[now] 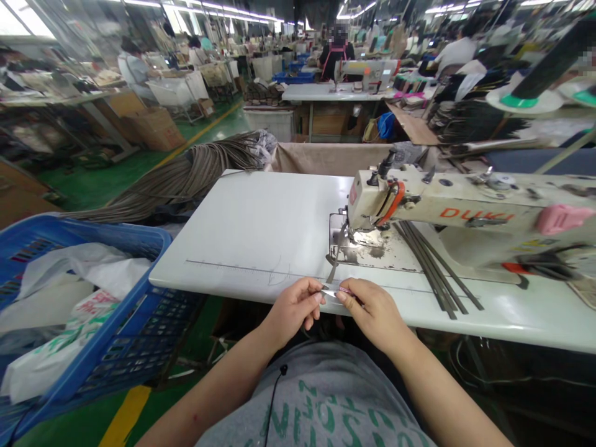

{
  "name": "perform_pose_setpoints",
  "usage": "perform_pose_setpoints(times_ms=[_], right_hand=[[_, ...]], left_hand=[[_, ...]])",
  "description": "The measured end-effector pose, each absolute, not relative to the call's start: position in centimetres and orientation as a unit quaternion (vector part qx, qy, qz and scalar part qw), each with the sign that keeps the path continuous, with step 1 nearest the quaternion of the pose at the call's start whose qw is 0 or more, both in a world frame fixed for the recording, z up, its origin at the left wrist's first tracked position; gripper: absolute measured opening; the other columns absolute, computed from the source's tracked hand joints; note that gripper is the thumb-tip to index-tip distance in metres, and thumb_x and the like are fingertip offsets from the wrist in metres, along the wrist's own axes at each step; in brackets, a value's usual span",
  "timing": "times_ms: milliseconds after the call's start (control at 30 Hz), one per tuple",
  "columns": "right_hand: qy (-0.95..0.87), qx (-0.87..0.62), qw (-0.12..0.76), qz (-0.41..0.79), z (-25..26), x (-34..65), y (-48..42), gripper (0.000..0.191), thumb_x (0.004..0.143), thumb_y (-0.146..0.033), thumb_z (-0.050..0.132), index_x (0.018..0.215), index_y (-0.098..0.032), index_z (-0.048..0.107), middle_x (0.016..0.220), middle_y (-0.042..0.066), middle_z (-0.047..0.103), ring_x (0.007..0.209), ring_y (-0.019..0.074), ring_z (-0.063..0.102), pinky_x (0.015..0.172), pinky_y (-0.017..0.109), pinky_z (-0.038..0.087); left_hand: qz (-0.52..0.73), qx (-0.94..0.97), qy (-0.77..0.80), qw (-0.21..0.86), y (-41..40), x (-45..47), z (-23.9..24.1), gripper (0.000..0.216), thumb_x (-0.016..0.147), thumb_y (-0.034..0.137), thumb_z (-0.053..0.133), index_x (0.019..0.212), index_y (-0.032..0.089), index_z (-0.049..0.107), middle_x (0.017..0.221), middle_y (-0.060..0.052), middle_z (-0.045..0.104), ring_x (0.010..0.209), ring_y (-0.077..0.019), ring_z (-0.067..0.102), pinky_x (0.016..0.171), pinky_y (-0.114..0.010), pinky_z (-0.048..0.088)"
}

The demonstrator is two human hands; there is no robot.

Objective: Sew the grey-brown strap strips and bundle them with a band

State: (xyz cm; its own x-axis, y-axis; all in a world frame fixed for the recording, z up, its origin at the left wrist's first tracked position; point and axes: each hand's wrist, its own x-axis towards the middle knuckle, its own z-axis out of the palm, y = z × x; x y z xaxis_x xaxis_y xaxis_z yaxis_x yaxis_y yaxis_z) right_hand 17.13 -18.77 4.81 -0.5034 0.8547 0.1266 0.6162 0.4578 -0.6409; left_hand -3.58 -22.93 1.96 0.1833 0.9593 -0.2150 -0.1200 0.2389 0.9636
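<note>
A narrow grey strip runs from under the needle area of the sewing machine down to the table's front edge. My left hand is closed, pinching the strip's near end between thumb and forefinger. In my right hand, fingers also closed, is a small pair of metal thread snips, its blades pointing left at the strip. Most of the snips' handle is hidden by my fingers. Several loose grey strips lie side by side on the table, right of the needle.
The white sewing table carries a printed ruler line near its front edge. To the left stands a blue basket with plastic bags. Beyond the table lies a large bundle of grey strips. Other people sit at machines farther back.
</note>
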Motion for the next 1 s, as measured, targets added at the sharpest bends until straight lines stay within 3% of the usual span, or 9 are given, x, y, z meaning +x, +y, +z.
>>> perform_pose_setpoints(times_ms=[333, 533, 667, 767, 867, 1000], right_hand=[[-0.865, -0.390, 0.231, 0.217, 4.4, 17.3, -18.1, 0.035, 0.106, -0.042, 0.042, 0.087, -0.023, 0.065, 0.080, 0.004, 0.069, 0.077, 0.0216, 0.061, 0.072, 0.033, 0.042], [-0.784, -0.484, 0.303, 0.243, 4.0, 18.4, -18.3, 0.035, 0.105, -0.046, 0.043, 0.084, -0.023, 0.060, 0.074, 0.002, 0.063, 0.073, 0.0208, 0.059, 0.068, 0.032, 0.040], [-0.751, -0.473, 0.326, 0.326, 4.2, 19.3, -18.8, 0.032, 0.103, -0.045, 0.046, 0.082, -0.024, 0.059, 0.074, 0.000, 0.059, 0.073, 0.0196, 0.057, 0.069, 0.031, 0.040], [-0.702, -0.461, 0.395, 0.372, 4.1, 20.5, -18.7, 0.028, 0.102, -0.035, 0.041, 0.083, -0.024, 0.058, 0.073, -0.001, 0.055, 0.071, 0.0184, 0.053, 0.066, 0.031, 0.039], [-0.657, -0.469, 0.470, 0.358, 4.2, 22.1, -18.1, 0.019, 0.097, -0.029, 0.045, 0.086, -0.024, 0.060, 0.075, -0.002, 0.053, 0.073, 0.0182, 0.051, 0.068, 0.031, 0.040], [-0.590, -0.492, 0.560, 0.309, 5.3, 24.1, -16.7, 0.013, 0.096, -0.036, 0.059, 0.102, -0.026, 0.062, 0.090, 0.000, 0.061, 0.081, 0.0181, 0.057, 0.078, 0.033, 0.047]], left_hand=[[0.419, 0.444, 0.460, 0.645, -22.8, -3.5, 1.8, 0.021, 0.093, 0.036, 0.063, 0.096, 0.015, 0.060, 0.073, 0.001, 0.061, 0.050, -0.0064, 0.049, 0.044, -0.017, 0.037], [0.421, 0.417, 0.469, 0.655, -22.8, -3.4, 2.8, 0.022, 0.090, 0.035, 0.066, 0.092, 0.014, 0.062, 0.067, 0.001, 0.058, 0.050, -0.0066, 0.047, 0.045, -0.017, 0.036], [0.435, 0.349, 0.448, 0.699, -22.8, -3.1, 3.3, 0.028, 0.086, 0.033, 0.071, 0.103, 0.012, 0.067, 0.090, -0.006, 0.065, 0.062, -0.0087, 0.055, 0.049, -0.018, 0.040], [0.438, 0.247, 0.412, 0.760, -22.8, -2.8, 3.6, 0.038, 0.086, 0.033, 0.072, 0.115, 0.010, 0.067, 0.109, -0.012, 0.066, 0.074, -0.0128, 0.063, 0.061, -0.023, 0.050], [0.437, 0.192, 0.402, 0.781, -22.7, -2.5, 3.4, 0.035, 0.085, 0.028, 0.075, 0.115, 0.009, 0.069, 0.099, -0.010, 0.066, 0.079, -0.0145, 0.065, 0.071, -0.026, 0.054], [0.453, 0.201, 0.414, 0.763, -22.6, -2.2, 2.6, 0.024, 0.084, 0.026, 0.079, 0.103, 0.013, 0.072, 0.089, -0.005, 0.063, 0.080, -0.0133, 0.064, 0.078, -0.027, 0.055]])
